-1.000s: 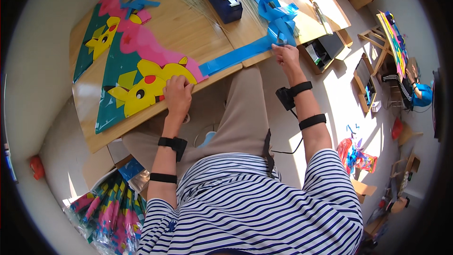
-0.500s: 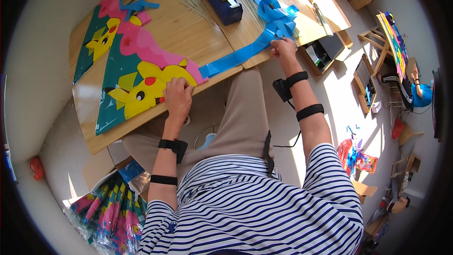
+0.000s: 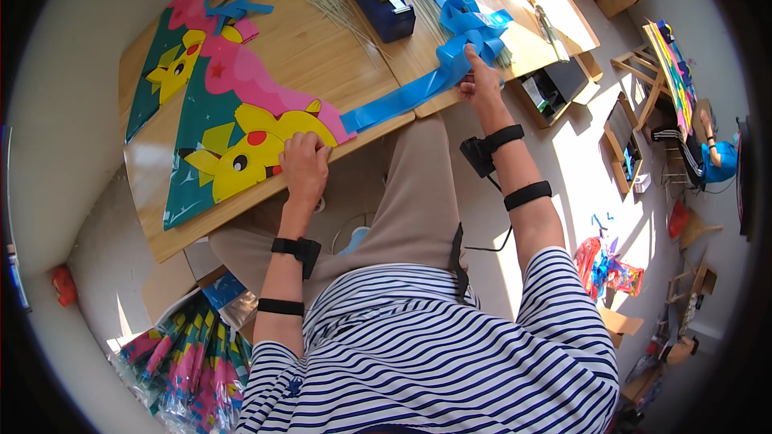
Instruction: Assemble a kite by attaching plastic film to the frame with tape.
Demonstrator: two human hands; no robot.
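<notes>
- The left hand, left of the frame's centre, bends its fingers down onto the printed sheet, probably to keep its right end from sliding; the fingertips are too hidden to tell a press from a pinch.
- The right hand, upper right of centre, is half open, thumb stretched out over the blue ribbon and other fingers curled; I cannot tell whether it grips it.
- The ribbon runs nearly flat from the sheet's right tip, along the desk edge, seemingly laid as an extension; whether they are joined cannot be made out.
- Past the right hand it bunches into folds that hide its far end.
- The tape dispenser, top centre, seems placed within easy reach.
- Thin sticks lie beside it, partly covered.
- A second printed sheet, upper left, is partly overlapped by the first.
</notes>
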